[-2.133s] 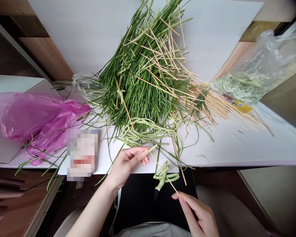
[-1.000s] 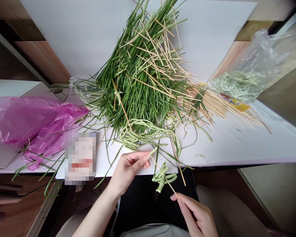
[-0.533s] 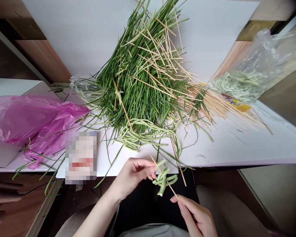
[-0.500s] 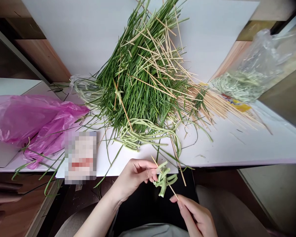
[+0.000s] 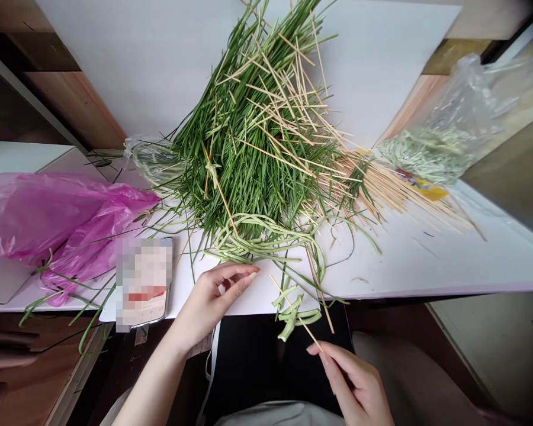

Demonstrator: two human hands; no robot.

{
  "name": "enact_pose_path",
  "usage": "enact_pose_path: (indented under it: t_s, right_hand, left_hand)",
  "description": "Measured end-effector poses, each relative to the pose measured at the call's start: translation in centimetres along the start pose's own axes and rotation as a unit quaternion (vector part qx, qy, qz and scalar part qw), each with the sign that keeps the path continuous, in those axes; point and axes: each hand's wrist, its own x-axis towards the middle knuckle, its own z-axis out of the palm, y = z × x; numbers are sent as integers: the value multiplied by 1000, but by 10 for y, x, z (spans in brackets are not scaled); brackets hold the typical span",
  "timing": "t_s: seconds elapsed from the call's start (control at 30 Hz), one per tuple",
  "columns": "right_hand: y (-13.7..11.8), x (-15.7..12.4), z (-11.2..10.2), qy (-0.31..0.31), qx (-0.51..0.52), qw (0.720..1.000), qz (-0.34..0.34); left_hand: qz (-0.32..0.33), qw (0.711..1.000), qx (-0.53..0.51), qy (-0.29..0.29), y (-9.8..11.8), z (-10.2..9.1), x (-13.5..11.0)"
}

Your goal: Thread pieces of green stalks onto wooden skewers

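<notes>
My right hand pinches the lower end of a thin bamboo skewer that carries several folded green stem pieces. My left hand is off the skewer, fingers loosely apart, holding nothing, its fingertips close to a bundle of pale green stems lying on the white table. Behind the stems lies a big heap of green chives mixed with loose skewers.
A pink plastic bag lies at the left. A blurred card-like object sits at the table's front edge. A clear bag of greens rests at the right. Wooden shelving runs behind both sides.
My left hand pushed a stem piece onto the skewer, then let go and moved up and left toward the stem bundle. My right hand stays put with the skewer.
</notes>
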Motion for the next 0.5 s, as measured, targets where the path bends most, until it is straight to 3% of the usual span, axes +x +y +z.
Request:
enact_pose_path:
  t_s: [0.17,0.4,0.5]
  right_hand:
    - [-2,13,-2,47,-15,998,36]
    - [2,21,-6,60,19,992,108]
    - [7,17,-10,49,27,992,115]
  left_hand:
    - [33,993,101,44,-4,7,1]
    - [119,939,323,9,0,61,-10]
    - [138,920,365,11,-1,72,-12]
